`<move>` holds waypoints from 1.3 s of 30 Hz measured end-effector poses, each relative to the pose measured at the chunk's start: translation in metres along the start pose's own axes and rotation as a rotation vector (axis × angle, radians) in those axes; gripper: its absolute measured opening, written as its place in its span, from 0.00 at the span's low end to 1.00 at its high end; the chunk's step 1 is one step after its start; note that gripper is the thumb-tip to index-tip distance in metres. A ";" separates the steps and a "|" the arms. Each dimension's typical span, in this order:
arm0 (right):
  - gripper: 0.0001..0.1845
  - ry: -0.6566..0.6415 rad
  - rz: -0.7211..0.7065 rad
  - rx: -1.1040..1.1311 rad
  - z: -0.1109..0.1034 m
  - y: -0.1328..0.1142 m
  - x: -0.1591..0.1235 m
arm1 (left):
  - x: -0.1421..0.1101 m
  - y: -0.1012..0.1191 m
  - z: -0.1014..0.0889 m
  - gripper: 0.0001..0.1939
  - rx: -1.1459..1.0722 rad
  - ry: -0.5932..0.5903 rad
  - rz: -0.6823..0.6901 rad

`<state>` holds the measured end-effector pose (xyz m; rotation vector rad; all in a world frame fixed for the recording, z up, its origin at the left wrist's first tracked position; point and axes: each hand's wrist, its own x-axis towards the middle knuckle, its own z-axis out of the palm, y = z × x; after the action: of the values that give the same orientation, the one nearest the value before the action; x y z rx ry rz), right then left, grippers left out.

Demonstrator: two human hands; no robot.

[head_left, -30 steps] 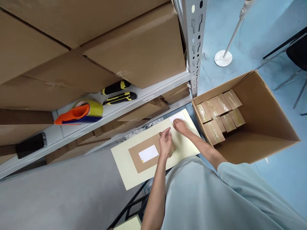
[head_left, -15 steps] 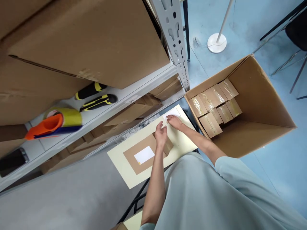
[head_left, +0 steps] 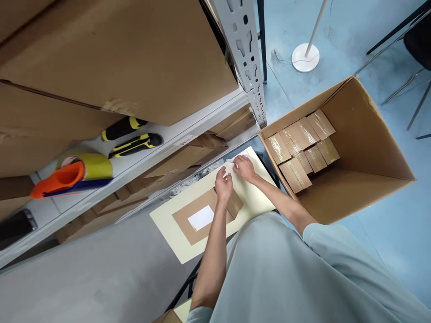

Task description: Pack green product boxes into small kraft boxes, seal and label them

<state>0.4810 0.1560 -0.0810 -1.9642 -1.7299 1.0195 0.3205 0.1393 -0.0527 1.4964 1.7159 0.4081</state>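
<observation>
My right hand (head_left: 244,168) is at the far end of the pale yellow board (head_left: 162,217), its fingers closed at the near edge of a white paper sheet (head_left: 249,155), whose left corner sticks up. Beside it, my left hand (head_left: 223,185) is held up with curled fingers apart and nothing visible in them. Below the hands a small cardboard box (head_left: 235,204) stands on the board, partly behind my left hand. Next to it lies a flat brown cardboard piece (head_left: 183,221) with a white label (head_left: 201,218) on it, partly covered by my left forearm.
At right stands a large open carton (head_left: 367,134) with several taped small boxes (head_left: 302,133) inside. A metal shelf (head_left: 188,134) on the left holds big cartons, a tape dispenser (head_left: 69,175) and black-yellow cutters (head_left: 138,144). A white stand base (head_left: 305,57) is on the blue floor.
My right hand has shifted slightly left and its fingers have drawn in at the paper, whose corner now lifts. My left hand has moved a little up and left.
</observation>
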 end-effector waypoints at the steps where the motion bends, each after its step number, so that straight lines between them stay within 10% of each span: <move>1: 0.13 0.070 0.068 0.057 -0.006 -0.001 -0.001 | 0.006 0.001 0.003 0.27 0.059 -0.023 0.027; 5: 0.11 0.254 0.253 0.264 -0.034 0.006 -0.007 | 0.031 0.007 0.024 0.30 0.285 -0.206 0.192; 18: 0.17 0.238 0.445 0.159 -0.093 0.052 -0.034 | 0.066 0.020 0.088 0.39 0.719 -0.530 0.415; 30: 0.16 0.306 0.591 0.203 -0.080 0.075 -0.046 | 0.079 0.015 0.097 0.39 0.301 -0.514 0.241; 39: 0.19 0.648 0.501 0.234 -0.079 0.024 -0.134 | 0.049 0.056 0.077 0.30 -0.053 -0.407 0.104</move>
<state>0.5523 0.0391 -0.0027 -2.2699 -0.7650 0.5707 0.4168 0.1787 -0.0790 1.5134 1.3037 0.1833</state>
